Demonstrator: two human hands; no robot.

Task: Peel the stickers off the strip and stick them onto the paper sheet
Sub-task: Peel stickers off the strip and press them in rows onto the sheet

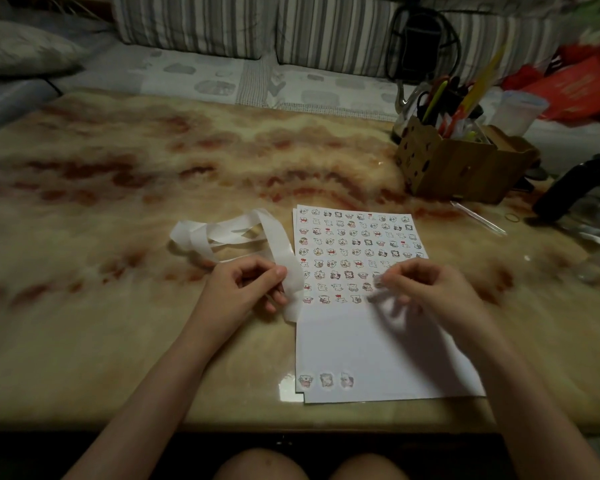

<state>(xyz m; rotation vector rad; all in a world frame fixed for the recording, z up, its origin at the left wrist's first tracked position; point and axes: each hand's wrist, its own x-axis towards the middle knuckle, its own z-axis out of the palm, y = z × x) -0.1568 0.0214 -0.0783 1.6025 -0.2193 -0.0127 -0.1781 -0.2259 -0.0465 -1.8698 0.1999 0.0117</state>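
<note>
Knees (260, 465) sit at six o'clock. Left hand (246, 289) grips the strip (274, 233); right hand (430, 289) pinches a blurred sticker (378, 283) over the paper sheet (368, 351).

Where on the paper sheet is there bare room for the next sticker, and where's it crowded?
Bare: the band of the paper sheet between the sticker rows above and the three stickers at its near-left corner, and right of those three. Crowded: the far half.

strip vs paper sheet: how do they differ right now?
The strip is narrow, looped and curled; the paper sheet is wide and flat. The strip looks blank, gripped by the left hand; the paper sheet carries rows of stickers. Both are white.
</note>
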